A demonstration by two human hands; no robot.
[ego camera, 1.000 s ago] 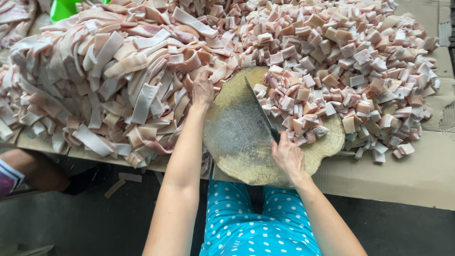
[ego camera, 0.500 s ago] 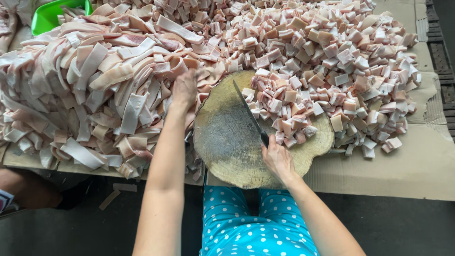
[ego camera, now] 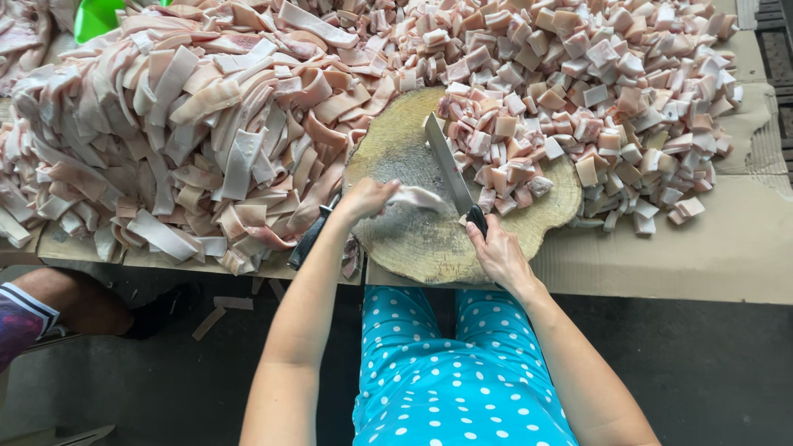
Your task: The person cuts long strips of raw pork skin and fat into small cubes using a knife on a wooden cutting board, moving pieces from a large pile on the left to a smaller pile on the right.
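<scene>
Well, largest first:
Strip heap: a great mound of long pale-pink strips (ego camera: 190, 132) sprawled beyond and outward of the left hand, limp, glossy, fatty, close enough to draw from.
Cube heap: squarish pink-and-white chunks (ego camera: 595, 91) were piled beyond the right hand, spilling onto the block's far edge, looking pushed clear of the blade.
Cardboard: flat brown sheeting (ego camera: 710, 248) lay under everything, outward of the right hand.
Block: a round wooden chopping block (ego camera: 413, 239) sat between both hands, grey, scarred, rough-rimmed.
Cleaver: a long steel blade (ego camera: 446, 165) angled away from the right hand, edge down on the block.
Right hand: the right hand (ego camera: 496, 252) was wrapped round the dark handle, nearest the body.
Left hand: the left hand (ego camera: 363, 198) was pinched on one end of a strip.
Strip in hand: a single pale strip (ego camera: 417, 196) lay flat across the block, its free end just beside the blade.
Spare handle: a dark handle (ego camera: 310, 239) poked out under the left wrist.
</scene>
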